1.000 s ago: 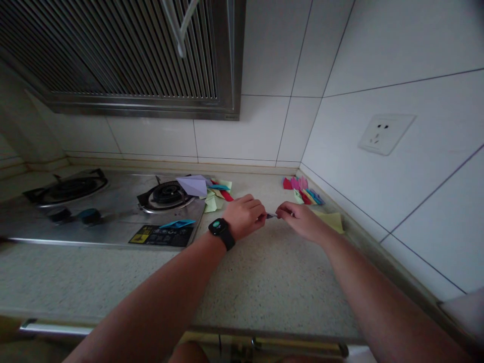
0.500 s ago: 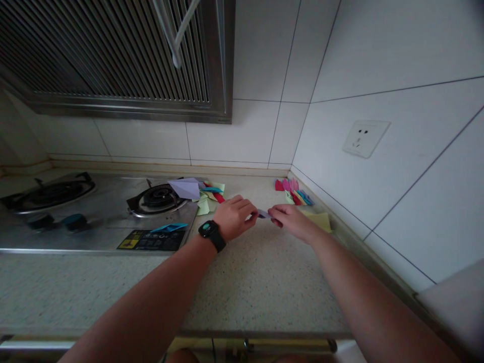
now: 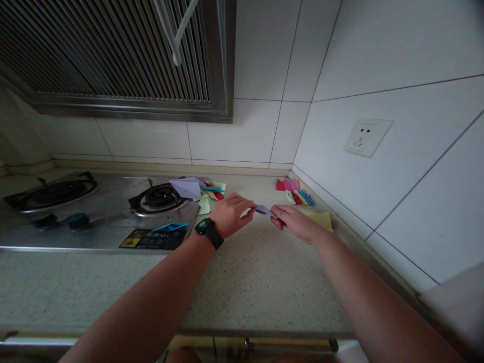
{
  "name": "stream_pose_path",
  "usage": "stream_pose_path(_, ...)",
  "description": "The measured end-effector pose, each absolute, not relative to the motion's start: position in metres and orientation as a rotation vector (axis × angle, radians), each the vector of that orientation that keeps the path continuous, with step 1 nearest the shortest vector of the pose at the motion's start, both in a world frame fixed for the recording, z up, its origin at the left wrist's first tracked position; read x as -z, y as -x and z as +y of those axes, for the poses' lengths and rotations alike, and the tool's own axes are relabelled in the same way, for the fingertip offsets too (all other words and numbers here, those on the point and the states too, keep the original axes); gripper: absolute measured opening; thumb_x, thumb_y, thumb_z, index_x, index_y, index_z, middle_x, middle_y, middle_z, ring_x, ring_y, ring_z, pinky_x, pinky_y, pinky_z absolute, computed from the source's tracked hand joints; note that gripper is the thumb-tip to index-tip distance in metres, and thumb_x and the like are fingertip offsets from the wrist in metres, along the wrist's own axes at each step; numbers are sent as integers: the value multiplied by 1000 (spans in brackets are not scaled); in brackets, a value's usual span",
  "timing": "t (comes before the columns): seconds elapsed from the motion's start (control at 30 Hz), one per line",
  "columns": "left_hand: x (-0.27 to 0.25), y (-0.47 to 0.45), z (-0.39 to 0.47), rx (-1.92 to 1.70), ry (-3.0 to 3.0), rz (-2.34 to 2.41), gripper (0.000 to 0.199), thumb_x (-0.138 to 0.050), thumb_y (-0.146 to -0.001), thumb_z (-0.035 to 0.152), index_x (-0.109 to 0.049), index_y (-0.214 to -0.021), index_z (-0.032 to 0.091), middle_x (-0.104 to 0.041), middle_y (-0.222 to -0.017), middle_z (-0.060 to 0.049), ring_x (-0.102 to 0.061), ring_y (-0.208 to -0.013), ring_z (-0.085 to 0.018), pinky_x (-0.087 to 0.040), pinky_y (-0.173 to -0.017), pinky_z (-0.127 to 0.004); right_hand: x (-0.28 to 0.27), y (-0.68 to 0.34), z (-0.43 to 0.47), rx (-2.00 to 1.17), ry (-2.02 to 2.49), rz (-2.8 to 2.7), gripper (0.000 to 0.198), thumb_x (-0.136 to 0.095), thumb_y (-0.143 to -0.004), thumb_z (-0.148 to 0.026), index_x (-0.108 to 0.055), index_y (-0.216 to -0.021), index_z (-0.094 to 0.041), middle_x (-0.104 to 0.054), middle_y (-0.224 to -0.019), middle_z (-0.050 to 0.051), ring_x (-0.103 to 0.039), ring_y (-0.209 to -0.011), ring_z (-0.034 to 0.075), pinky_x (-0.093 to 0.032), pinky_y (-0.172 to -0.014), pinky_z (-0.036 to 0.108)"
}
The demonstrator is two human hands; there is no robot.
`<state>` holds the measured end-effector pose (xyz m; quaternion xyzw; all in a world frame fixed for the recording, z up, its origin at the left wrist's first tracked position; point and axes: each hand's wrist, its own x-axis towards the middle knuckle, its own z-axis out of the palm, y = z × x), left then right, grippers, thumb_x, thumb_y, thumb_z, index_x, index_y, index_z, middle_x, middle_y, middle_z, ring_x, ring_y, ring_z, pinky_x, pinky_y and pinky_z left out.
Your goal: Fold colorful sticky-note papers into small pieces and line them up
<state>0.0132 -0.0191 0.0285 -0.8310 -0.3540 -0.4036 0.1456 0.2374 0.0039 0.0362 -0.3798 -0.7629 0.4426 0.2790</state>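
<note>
Between my two hands is a small folded piece of purple paper [image 3: 263,210], raised over the counter. My left hand [image 3: 233,214], with a black watch on its wrist, pinches the paper's left end between thumb and fingers. The right end is gripped by my right hand [image 3: 293,221], whose fingertips partly cover it. Left of my left hand lies a pile of folded papers in pale green, red and blue [image 3: 207,198]. A purple paper plane [image 3: 187,187] rests beside that pile, its nose over the burner.
A steel gas stove [image 3: 102,229] takes up the left, with a blue folded paper [image 3: 170,227] on its front. Colourful folded papers [image 3: 295,191] lie in the back right corner. A yellow sheet [image 3: 320,220] is beside my right hand. The range hood [image 3: 136,112] hangs overhead.
My left hand has shifted slightly left toward the paper's end, so more of the purple paper shows between my hands. The right hand has barely moved.
</note>
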Motion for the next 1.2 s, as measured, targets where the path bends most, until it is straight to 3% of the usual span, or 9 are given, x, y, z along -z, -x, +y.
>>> stream_pose_path(0.17,-25,-18,-19,1250,2452,-1098,13,-57,-86,23,-67,-95,20,-69,-90,-4,-61,-84,-17,-50,-80,-32,-33,-240,7,-1174,998,-2089,41,-38,-91,-53,-44,-69,-19,-44,-60,-3,-41,-56,12,-33,-58,26)
stream_pose_path(0.43,-22,-17,-18,1418,2678,-1281,18,-58,-87,31,-65,-97,17,-67,-86,-4,-62,-74,-12,-51,-59,-21,-29,-244,11,-1208,975,-2058,38,-40,-92,-49,-45,-70,-19,-43,-60,-4,-38,-55,11,-31,-57,26)
stream_pose_path(0.57,-23,-16,-18,1520,2786,-1283,19,-60,-85,32,-67,-93,16,-67,-85,-5,-61,-76,-13,-51,-60,-20,-31,-246,12,-1194,1036,-2034,36,-44,-90,-49,-48,-72,-18,-44,-61,-3,-39,-54,10,-31,-54,25)
stream_pose_path(0.9,-19,-19,-14,1696,2886,-1508,26,-64,-82,38,-68,-90,13,-67,-83,-5,-60,-66,-11,-49,-60,-22,-36,-233,2,-676,834,-2114,20,-55,-87,-37,-59,-97,-21,-62,-87,3,-58,-78,15,-46,-69,27)
stream_pose_path(1.07,-17,-21,-13,1622,2852,-1482,25,-64,-82,39,-69,-86,15,-67,-81,-5,-59,-69,-12,-48,-61,-22,-36,-229,-4,-417,746,-2244,10,-59,-84,-25,-64,-92,-21,-64,-89,3,-60,-80,15,-47,-74,28)
stream_pose_path(1.2,-16,-21,-12,1619,2841,-1462,23,-65,-82,38,-69,-86,15,-66,-83,-4,-60,-71,-12,-49,-63,-22,-33,-230,-1,-384,785,-2269,11,-60,-84,-25,-66,-93,-22,-66,-88,2,-60,-77,14,-46,-70,26)
